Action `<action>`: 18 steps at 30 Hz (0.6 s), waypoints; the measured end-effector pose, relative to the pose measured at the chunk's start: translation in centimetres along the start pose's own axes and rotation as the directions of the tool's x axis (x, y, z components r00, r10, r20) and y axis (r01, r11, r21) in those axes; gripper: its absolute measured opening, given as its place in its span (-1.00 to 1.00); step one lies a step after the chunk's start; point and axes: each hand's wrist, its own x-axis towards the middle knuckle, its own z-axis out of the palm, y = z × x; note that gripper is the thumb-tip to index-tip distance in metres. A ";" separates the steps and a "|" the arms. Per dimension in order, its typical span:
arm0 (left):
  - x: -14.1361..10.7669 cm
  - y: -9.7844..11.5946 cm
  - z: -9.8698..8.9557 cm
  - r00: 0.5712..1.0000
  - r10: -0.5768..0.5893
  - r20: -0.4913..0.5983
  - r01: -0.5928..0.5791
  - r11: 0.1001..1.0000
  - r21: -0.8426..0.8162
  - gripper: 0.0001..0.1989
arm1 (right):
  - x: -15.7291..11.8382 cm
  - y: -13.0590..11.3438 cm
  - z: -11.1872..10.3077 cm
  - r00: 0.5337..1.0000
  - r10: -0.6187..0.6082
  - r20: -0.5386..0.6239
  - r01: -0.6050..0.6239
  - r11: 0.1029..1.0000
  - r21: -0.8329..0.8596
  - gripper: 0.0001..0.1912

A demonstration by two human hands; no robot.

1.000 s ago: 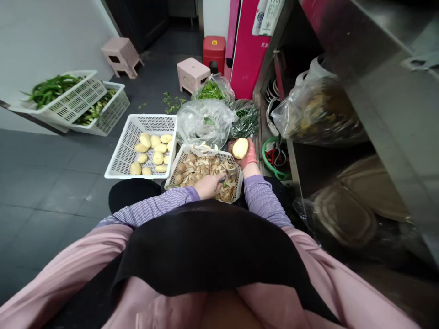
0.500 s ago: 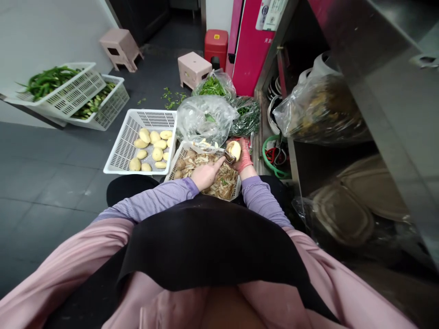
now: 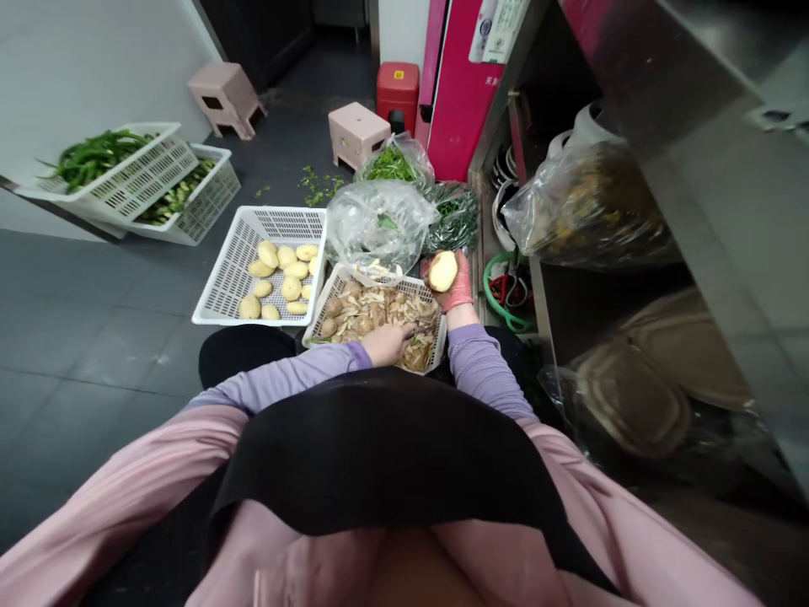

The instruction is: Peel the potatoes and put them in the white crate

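In my right hand (image 3: 463, 282), which wears a pinkish-red glove, sits a partly peeled potato (image 3: 442, 271). Pale flesh faces up and brown skin shows along its left side. My left hand (image 3: 387, 343) is bare and closed on a peeler (image 3: 410, 330), low over the peelings and apart from the potato. Only a small dark part of the peeler shows at the fingertips. Beneath both hands stands a white basket (image 3: 314, 324) with brown peelings (image 3: 417, 354) and unpeeled potatoes (image 3: 329, 327). Peeled potatoes (image 3: 291, 288) lie in a larger white basket (image 3: 211, 291) to the left.
Plastic bags (image 3: 379, 221) of greens lie beyond the baskets. Crates (image 3: 199, 206) with green vegetables stand far left. Pink stools (image 3: 359, 135) and a red stool (image 3: 398, 88) are at the back. On the right are a steel shelf (image 3: 607, 291) and a green basket (image 3: 515, 320) with scissors.
My left hand with the peeler has come away from the potato, down and toward me over the peelings. The potato in my right hand has turned its pale side up and moved slightly right.
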 end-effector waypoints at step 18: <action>2.3 0.0 -3.1 0.947 -0.019 -0.321 -0.012 0.995 -0.094 -0.42 | -0.8 -0.6 0.4 0.998 0.048 0.029 -0.050 0.996 0.072 -0.61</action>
